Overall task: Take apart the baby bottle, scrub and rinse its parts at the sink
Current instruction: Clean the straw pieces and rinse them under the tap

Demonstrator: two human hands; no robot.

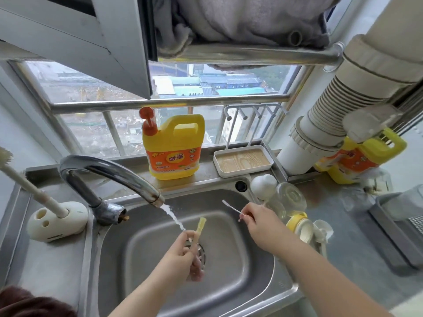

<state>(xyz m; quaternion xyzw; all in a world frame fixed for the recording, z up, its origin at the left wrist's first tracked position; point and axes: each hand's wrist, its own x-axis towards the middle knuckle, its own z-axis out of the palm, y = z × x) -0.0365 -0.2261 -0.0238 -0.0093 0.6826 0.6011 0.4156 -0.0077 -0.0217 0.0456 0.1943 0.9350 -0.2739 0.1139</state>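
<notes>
Over the steel sink (229, 277), my left hand (183, 255) grips a pale yellow straw part (200, 225) upright, just beside the running water stream (172, 216) from the faucet (109, 172). My right hand (256, 223) pinches a thin white straw brush (231, 208), its tip pointing up and left, apart from the straw. On the counter right of the sink lie the clear bottle body (290, 197), a white cap (263, 183) and the yellow collar with handles (304, 227).
A yellow detergent jug (175, 147) stands on the ledge behind the sink beside a white tray (243, 161). A bottle brush in a white holder (57, 220) sits at left. A grey rack (400, 225) and a second jug (357, 156) are at right.
</notes>
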